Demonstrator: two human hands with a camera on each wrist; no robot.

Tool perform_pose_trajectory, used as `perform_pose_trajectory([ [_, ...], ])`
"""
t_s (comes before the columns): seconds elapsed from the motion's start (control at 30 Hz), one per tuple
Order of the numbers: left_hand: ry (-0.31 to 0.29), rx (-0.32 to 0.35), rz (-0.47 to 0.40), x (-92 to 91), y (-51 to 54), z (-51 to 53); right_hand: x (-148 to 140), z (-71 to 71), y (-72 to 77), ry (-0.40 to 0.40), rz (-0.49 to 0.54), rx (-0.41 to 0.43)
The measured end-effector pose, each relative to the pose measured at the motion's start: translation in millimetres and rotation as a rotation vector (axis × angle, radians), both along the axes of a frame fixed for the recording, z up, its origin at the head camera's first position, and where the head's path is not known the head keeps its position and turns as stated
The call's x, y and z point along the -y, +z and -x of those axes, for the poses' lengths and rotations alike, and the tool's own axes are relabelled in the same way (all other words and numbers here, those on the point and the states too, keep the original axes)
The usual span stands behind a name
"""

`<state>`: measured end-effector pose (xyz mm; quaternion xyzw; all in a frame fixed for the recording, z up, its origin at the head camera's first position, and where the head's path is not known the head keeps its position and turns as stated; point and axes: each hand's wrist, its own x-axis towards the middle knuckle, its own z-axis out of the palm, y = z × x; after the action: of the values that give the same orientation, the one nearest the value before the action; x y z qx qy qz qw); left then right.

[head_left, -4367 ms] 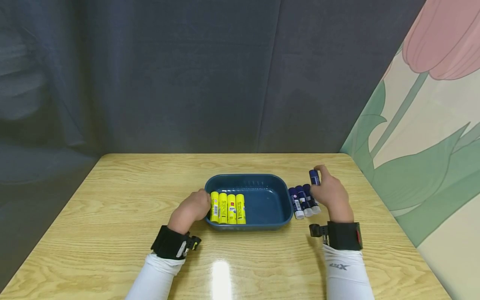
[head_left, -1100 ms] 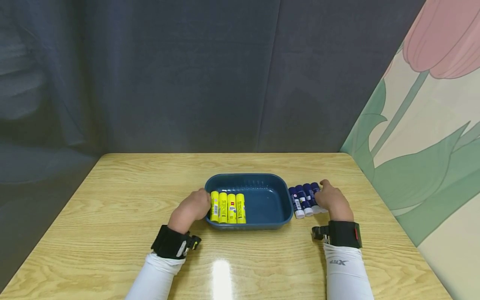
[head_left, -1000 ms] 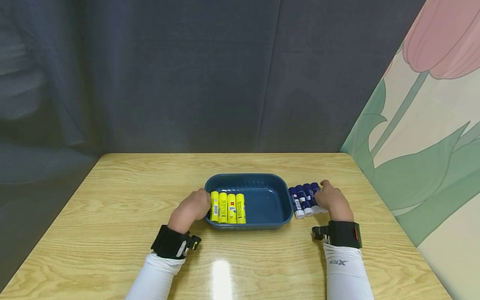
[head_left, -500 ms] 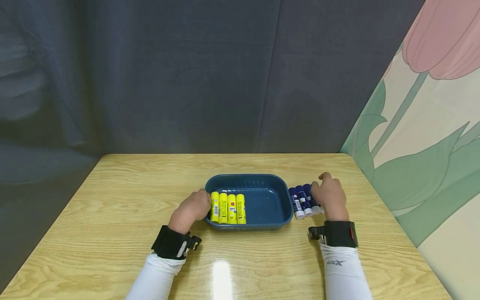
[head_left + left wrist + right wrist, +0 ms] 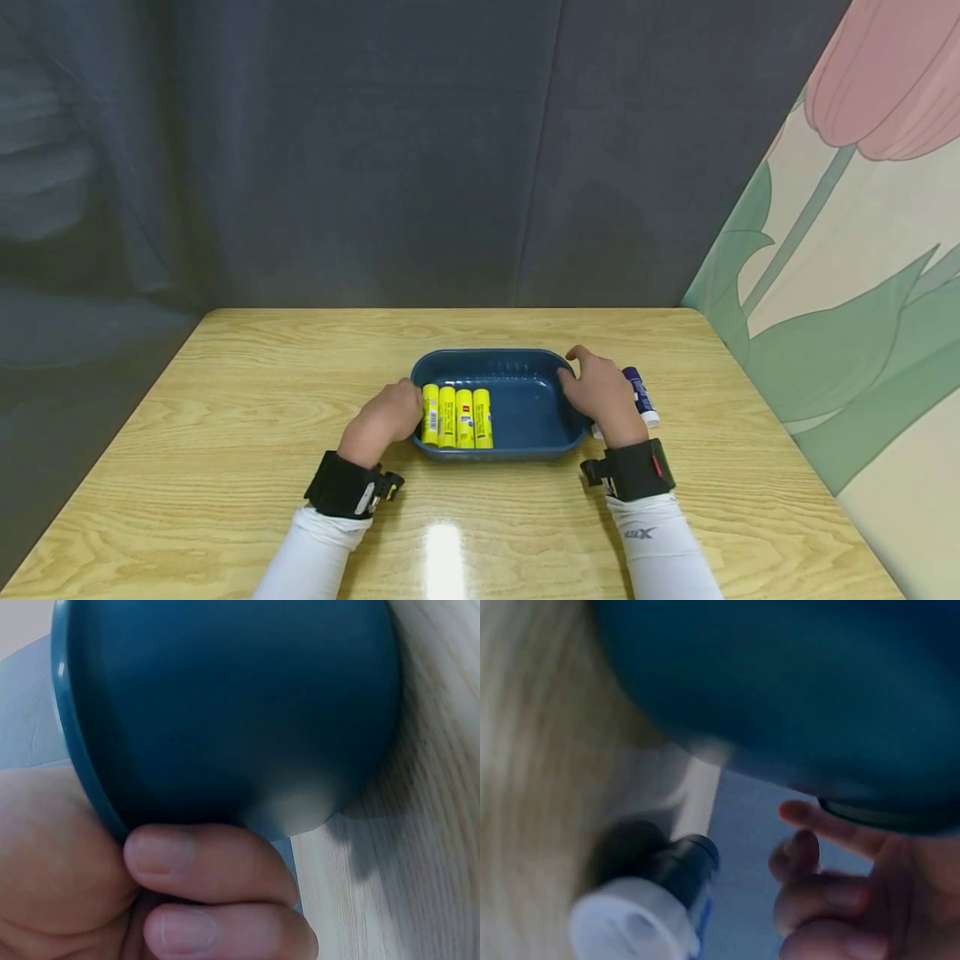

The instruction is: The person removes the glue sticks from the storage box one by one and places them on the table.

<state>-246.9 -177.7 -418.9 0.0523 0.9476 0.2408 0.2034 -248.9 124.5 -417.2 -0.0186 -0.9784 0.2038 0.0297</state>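
Observation:
A dark blue plastic tray (image 5: 528, 454) sits on the table with several yellow glue sticks (image 5: 465, 418) standing in a row along its left side. My left hand (image 5: 384, 421) grips the tray's left rim; in the left wrist view its curled fingers (image 5: 210, 862) press against the outer wall. Over at the right end, my right hand (image 5: 600, 396) is at the rim, its thumb near the inner edge. In the right wrist view the fingers (image 5: 825, 900) are loosely bent, apart from the wall, holding nothing. Just right of that hand lies a blue glue stick (image 5: 641, 398) with a white base.
Other blue glue sticks are mostly hidden under the right hand; one white end (image 5: 597, 432) peeks out beside the tray. The wooden table (image 5: 262, 433) ends at a dark curtain (image 5: 360, 167) behind and a flowered wall panel (image 5: 847, 333) on the right.
My right hand placed a blue glue stick at the row's right end, released it, and moved left to the tray's right rim. The left hand stays on the tray.

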Motion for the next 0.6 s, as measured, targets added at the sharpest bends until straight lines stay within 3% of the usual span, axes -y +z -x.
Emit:
perform_pose_trajectory([
  [0.17, -0.014, -0.009, 0.007, -0.6, -1.2, -0.4, 5, 0.4, -6.7, 0.044, 0.01, 0.068],
  [0.6, -0.02, -0.014, 0.007, 0.9, -2.0, 1.1, 14, 1.6, -10.2, -0.006, -0.139, 0.048],
])
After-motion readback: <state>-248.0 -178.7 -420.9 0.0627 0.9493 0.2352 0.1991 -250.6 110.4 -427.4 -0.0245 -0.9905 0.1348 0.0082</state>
